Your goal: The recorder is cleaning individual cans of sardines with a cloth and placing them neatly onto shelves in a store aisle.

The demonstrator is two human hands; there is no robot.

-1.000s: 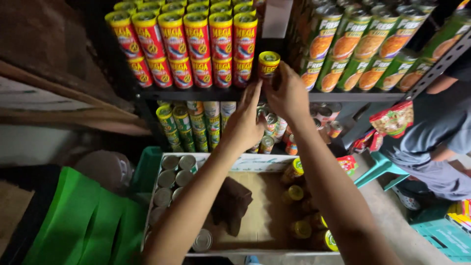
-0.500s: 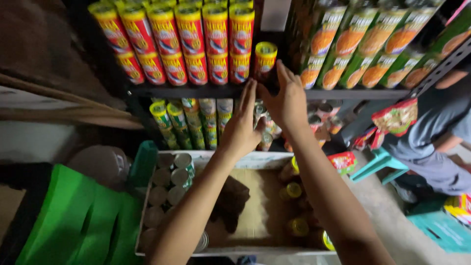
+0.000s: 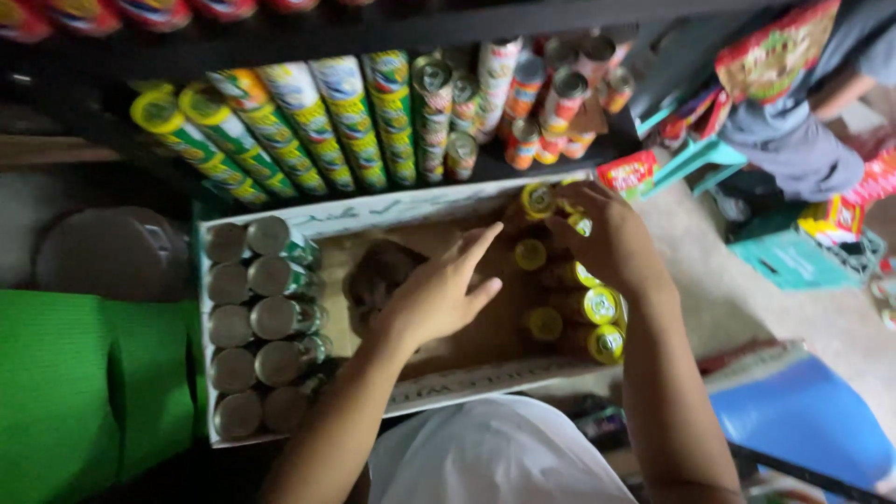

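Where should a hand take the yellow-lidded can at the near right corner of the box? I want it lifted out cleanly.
Take that yellow-lidded can by its lid end, coming from above. It stands with its lid up, packed beside other cans and against the cardboard box wall, so its sides look hard to reach. The right hand is nearest; fingers around the rim seem the best grip.

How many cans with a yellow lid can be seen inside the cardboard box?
6 yellow-lidded cans show at the right end of the shallow cardboard box: four in a column, two under the right hand, which grips one. More may be hidden beneath that hand.
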